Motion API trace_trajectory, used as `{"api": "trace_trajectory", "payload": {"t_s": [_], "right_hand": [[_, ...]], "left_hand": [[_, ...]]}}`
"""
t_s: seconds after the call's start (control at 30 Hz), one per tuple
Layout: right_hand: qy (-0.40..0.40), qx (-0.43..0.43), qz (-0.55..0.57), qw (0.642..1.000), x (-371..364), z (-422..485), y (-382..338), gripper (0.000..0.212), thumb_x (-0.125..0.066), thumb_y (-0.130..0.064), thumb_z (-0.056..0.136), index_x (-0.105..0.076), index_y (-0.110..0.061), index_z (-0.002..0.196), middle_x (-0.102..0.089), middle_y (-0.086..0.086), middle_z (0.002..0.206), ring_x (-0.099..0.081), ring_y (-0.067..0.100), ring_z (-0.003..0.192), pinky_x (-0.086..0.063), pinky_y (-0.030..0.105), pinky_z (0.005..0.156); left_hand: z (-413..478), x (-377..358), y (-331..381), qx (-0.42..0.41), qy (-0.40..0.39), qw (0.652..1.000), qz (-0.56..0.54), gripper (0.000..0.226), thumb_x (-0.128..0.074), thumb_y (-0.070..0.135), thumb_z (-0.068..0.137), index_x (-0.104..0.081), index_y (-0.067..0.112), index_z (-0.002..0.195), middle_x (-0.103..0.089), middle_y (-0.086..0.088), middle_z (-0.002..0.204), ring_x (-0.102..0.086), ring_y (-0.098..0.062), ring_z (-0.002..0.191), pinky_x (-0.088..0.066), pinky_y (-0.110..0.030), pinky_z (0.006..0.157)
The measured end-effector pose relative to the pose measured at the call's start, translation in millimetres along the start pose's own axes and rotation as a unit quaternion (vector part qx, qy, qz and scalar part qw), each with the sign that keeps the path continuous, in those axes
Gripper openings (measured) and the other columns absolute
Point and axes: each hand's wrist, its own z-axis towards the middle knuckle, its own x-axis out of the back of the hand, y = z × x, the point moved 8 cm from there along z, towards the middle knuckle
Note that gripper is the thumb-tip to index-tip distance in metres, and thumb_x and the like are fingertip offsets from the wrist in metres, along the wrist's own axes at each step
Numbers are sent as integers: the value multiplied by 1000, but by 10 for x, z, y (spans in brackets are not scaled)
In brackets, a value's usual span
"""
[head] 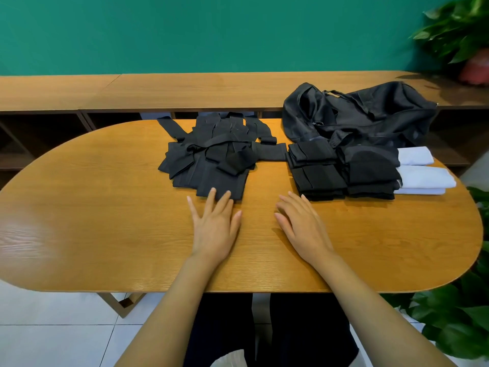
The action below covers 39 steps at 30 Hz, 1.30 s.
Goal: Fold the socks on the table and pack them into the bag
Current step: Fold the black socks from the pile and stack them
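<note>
A loose heap of unfolded black socks (211, 154) lies in the middle of the oval wooden table (105, 221). To its right sit stacks of folded black socks (341, 173) and folded white socks (423, 176). Behind these rests a crumpled black bag (362, 112). My left hand (215, 226) lies flat on the table, with two fingertips touching the near edge of the heap. My right hand (301, 223) lies flat on the wood just left of the folded stacks and holds nothing.
A long wooden bench or shelf (158, 88) runs behind the table against a green wall. Potted plants stand at the far right (460, 30) and at the near right (455, 319). White floor tiles show below the table's edge.
</note>
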Motion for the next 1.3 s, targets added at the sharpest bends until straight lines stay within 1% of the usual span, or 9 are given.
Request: {"api": "trace_trajectory", "payload": {"t_s": [0.13,0.3,0.43,0.53,0.67,0.97,1.03,1.13,1.3], "right_hand": [[45,-10,29,998,79,-25,38,53,-27,-44,102,-59,-12,129,-57,3,137,-42,15,135,-20,32,118],[59,-24,70,996,127,-55,74,54,-25,-44,101,-60,-13,129,-60,1,132,-47,13,129,-25,33,117],[25,-20,62,998,108,-69,72,56,-22,-48,99,-60,-20,129,-59,-4,133,-45,10,131,-18,32,118],[-8,-16,35,999,65,-127,110,53,-25,-48,99,-58,-24,132,-55,-7,137,-39,8,135,-10,28,118],[-1,-16,42,999,72,-174,146,58,-20,-52,97,-58,-25,131,-56,-8,136,-39,6,134,-10,25,116],[-7,33,41,999,88,-219,33,61,-35,-67,89,-59,-27,129,-56,-12,134,-40,6,131,-16,26,113],[7,58,29,998,105,-235,-6,53,-47,-61,89,-62,-26,125,-59,-12,130,-43,6,127,-20,28,112],[55,71,18,996,171,-257,-23,31,-69,-32,86,-68,-23,116,-66,-7,119,-51,10,118,-35,37,108],[91,55,19,994,239,-278,-2,24,-71,-17,86,-71,-20,109,-70,-6,104,-56,10,105,-35,37,103]], "left_hand": [[-216,19,381,-113,22,992,-43,64,-12,52,99,-60,22,131,-50,12,143,-26,-12,144,12,-61,114],[-410,-49,606,-164,-9,978,-130,54,-21,54,100,-61,32,129,-48,17,143,-27,-4,141,20,-54,114],[-338,47,407,-132,35,972,-190,35,-47,45,97,-64,31,124,-54,15,137,-35,-2,136,13,-40,119],[-248,53,151,-69,45,981,-177,45,-56,42,94,-54,26,136,-46,10,146,-28,-8,142,9,-38,119],[-215,-37,60,-48,25,985,-166,48,-53,42,95,-51,25,140,-43,10,149,-21,-8,145,9,-41,120],[-316,74,167,-107,134,981,-91,45,-37,43,96,-75,18,100,-73,3,108,-60,-18,115,-20,-45,111],[-341,111,169,-119,149,976,-106,41,-39,41,96,-74,18,97,-73,4,103,-60,-19,111,-21,-43,110],[-362,132,190,-133,149,973,-117,43,-38,43,98,-73,18,99,-73,7,99,-59,-17,109,-23,-41,110],[-380,140,198,-140,130,973,-132,49,-45,58,90,-73,20,104,-72,9,105,-56,-13,114,-23,-41,111]]}}
